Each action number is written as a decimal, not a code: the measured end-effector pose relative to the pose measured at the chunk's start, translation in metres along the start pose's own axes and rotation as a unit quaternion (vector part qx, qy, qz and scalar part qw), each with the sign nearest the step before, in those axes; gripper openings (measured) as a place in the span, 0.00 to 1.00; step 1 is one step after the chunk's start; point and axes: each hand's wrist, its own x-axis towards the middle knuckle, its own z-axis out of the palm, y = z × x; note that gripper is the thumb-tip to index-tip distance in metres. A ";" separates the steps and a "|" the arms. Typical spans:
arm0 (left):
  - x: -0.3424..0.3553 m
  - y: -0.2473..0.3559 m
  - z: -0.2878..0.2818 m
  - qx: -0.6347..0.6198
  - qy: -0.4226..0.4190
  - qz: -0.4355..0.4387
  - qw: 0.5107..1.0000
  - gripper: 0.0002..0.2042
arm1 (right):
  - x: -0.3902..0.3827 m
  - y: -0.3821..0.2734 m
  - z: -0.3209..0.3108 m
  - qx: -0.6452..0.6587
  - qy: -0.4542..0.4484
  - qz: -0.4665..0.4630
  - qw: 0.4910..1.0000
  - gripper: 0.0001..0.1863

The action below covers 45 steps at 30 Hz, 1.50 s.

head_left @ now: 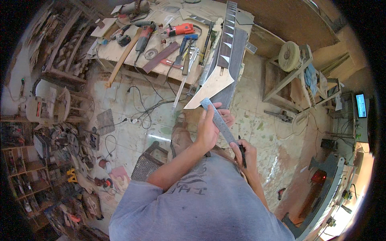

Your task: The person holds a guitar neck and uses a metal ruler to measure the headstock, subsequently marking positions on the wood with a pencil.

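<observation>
My left hand (pixel 208 130) is closed around the upper part of a steel ruler (pixel 220 122), its thumb along one edge and its fingers behind. The ruler slants down to my right hand (pixel 248 152), whose thumb touches its lower end. That hand also grips a slim black pen-like tool (pixel 242 154); its exact kind is unclear. Just beyond the ruler's upper end lies a guitar neck (pixel 228 38), with a dark fretboard and pale shark-fin inlays. Its bare, pointed wooden headstock (pixel 213 86) faces me, over a dark board (pixel 237 48) at the workbench's edge.
On the workbench (pixel 110 56) sit a red power tool (pixel 180 29), a grey-and-red grinder (pixel 144 37), a blue clamp (pixel 191 37), a dark wood strip (pixel 161 57) and a long wooden piece (pixel 124 58). Cables (pixel 148 102) trail over the floor. A stool (pixel 148 164) stands left.
</observation>
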 end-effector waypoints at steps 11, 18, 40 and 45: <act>0.003 0.006 0.000 0.030 -0.021 0.028 0.999 0.23 | 0.000 -0.005 -0.004 -0.022 -0.003 -0.007 1.000 0.16; 0.003 0.009 0.000 0.021 -0.013 0.032 0.999 0.23 | 0.005 -0.008 -0.002 -0.033 0.005 -0.025 0.999 0.16; 0.000 0.012 0.006 0.001 0.001 0.010 1.000 0.25 | 0.028 -0.021 -0.033 0.018 0.077 -0.052 0.995 0.12; 0.001 0.011 0.007 -0.003 0.002 0.010 1.000 0.25 | 0.055 -0.077 -0.023 0.212 0.063 -0.033 0.975 0.17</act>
